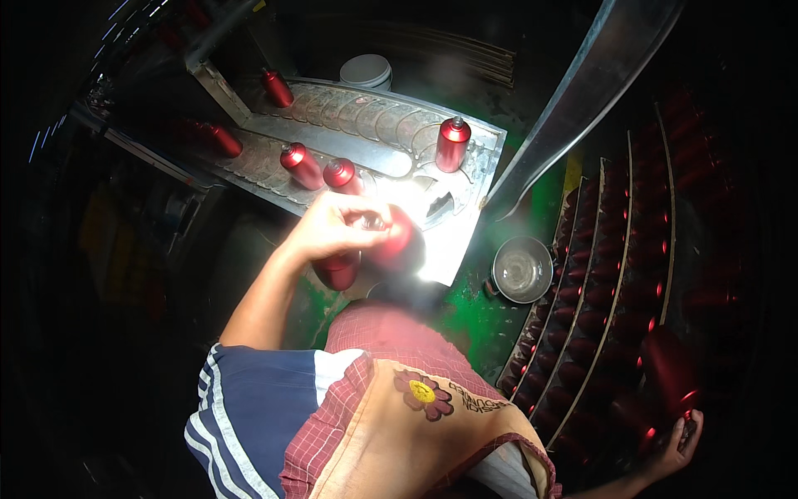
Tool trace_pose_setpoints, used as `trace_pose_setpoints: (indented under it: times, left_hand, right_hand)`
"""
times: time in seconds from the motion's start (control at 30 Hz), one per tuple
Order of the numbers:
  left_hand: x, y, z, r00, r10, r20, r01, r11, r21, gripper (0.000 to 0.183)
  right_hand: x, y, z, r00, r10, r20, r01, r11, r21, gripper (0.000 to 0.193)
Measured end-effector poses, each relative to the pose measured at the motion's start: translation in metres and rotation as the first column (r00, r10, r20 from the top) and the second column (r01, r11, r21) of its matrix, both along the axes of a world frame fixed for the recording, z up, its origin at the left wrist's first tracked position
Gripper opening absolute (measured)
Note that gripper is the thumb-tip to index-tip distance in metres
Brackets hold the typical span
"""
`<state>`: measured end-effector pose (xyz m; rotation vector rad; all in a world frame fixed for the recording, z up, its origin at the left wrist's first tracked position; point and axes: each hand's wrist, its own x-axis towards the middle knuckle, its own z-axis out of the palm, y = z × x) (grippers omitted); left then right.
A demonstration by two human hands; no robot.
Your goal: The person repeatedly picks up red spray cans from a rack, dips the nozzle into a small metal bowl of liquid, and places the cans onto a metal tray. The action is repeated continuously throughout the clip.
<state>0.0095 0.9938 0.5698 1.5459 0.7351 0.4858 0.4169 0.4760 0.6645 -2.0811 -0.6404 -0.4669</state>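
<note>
My left hand [345, 226] is closed, thumb and fingers pinched at the top of a glossy red metal bottle [401, 241], partly washed out by a bright light. Just below that hand shows the body of another red bottle [337, 271]; its top is hidden, so I cannot tell whether it is held too. Far to the right, in dim light, my right hand [683, 445] has its fingers round the narrow neck of a red bottle [669, 366], which lies tilted over the rows of bottles.
A metal conveyor [324, 125] with overlapping plates carries several upright red bottles [453, 145]. Racks hold rows of red bottles [594, 291] at the right. A metal pot [522, 270] and a white bucket [366, 73] stand nearby. A slanted metal beam [582, 100] crosses the upper right.
</note>
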Motion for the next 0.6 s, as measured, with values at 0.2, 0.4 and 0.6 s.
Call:
trace_pose_setpoints:
  times: [0.2,0.4,0.6]
  left_hand:
    - [-0.089,0.163,0.066,0.972,0.204,0.115,-0.23,0.923,0.308,0.016]
    - [-0.124,0.39,0.053,0.993,0.116,0.012,-0.108,0.881,0.461,0.014]
    - [-0.098,0.57,-0.05,0.961,0.055,-0.272,0.088,0.869,0.486,0.019]
  right_hand:
    - [-0.095,0.192,-0.024,0.717,0.621,-0.319,-0.491,0.773,0.401,0.038]
    - [-0.207,0.506,-0.033,0.669,0.711,-0.215,-0.563,0.674,0.479,0.032]
    - [-0.281,0.812,-0.081,0.373,0.741,-0.558,-0.741,0.6,0.301,0.023]
